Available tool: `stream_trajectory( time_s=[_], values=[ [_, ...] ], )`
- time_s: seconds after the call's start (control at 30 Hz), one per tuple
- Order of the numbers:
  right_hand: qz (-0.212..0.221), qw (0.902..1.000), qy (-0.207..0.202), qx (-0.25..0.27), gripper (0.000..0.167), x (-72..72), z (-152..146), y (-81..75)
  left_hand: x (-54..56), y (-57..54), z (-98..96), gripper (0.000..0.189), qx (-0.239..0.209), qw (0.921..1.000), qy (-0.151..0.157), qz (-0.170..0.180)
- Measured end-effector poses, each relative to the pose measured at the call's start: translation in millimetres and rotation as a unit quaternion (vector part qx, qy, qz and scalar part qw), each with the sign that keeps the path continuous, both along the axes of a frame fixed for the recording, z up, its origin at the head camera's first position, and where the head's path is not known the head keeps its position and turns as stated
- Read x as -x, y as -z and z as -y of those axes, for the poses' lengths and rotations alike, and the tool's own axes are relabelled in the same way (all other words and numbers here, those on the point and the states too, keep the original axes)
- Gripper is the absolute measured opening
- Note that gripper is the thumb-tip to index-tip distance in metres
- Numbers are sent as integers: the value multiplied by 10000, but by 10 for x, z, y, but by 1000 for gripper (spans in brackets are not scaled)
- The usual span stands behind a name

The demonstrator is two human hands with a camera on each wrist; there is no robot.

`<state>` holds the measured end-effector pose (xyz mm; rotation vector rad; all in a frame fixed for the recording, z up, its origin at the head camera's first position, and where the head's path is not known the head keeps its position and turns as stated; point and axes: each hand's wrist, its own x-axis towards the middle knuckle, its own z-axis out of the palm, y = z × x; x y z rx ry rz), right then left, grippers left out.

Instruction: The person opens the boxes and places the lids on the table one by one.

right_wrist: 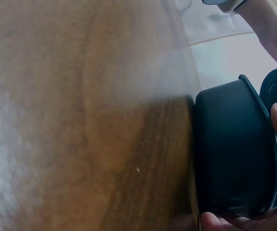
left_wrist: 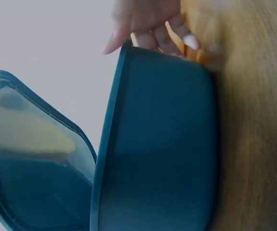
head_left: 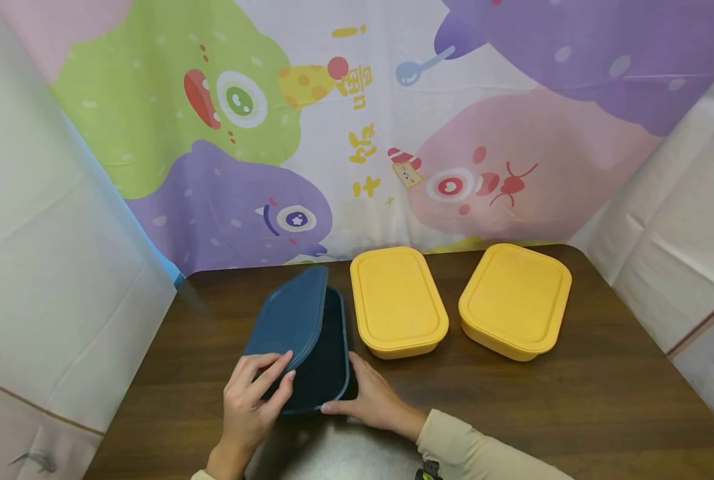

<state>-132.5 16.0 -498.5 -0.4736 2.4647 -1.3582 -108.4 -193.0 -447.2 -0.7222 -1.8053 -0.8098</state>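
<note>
A dark blue rectangular food container (head_left: 317, 383) sits on the table, its mouth partly uncovered. Its matching blue lid (head_left: 287, 317) is tilted up, with the right side raised above the rim and the left side low. My left hand (head_left: 251, 397) pinches the lid by its near edge, and the lid's underside (left_wrist: 37, 183) shows in the left wrist view. At the near right corner, my right hand (head_left: 377, 397) holds the container, thumb on the near rim and fingers along the right wall. The container's deep outer wall (right_wrist: 232, 149) shows in the right wrist view.
Two yellow lidded containers stand to the right: one (head_left: 399, 297) close beside the blue one, the other (head_left: 515, 300) farther right. Behind the brown wooden table (head_left: 549, 420) hangs a cartoon-printed cloth (head_left: 357, 220), and pale sheets flank both sides.
</note>
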Motion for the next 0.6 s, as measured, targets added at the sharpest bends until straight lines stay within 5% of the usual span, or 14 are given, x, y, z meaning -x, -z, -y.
stream_trajectory(
  time_s=[0.3, 0.6],
  values=[
    [131, 9999, -23, -3, 103, 10, -9, -11, 33, -80, 11, 31, -1335, 9904, -194, -292],
    [168, 9998, -25, 80, 100, 22, -11, -4, 15, -129, 81, 15, -3032, 9505, -682, -53]
  ],
)
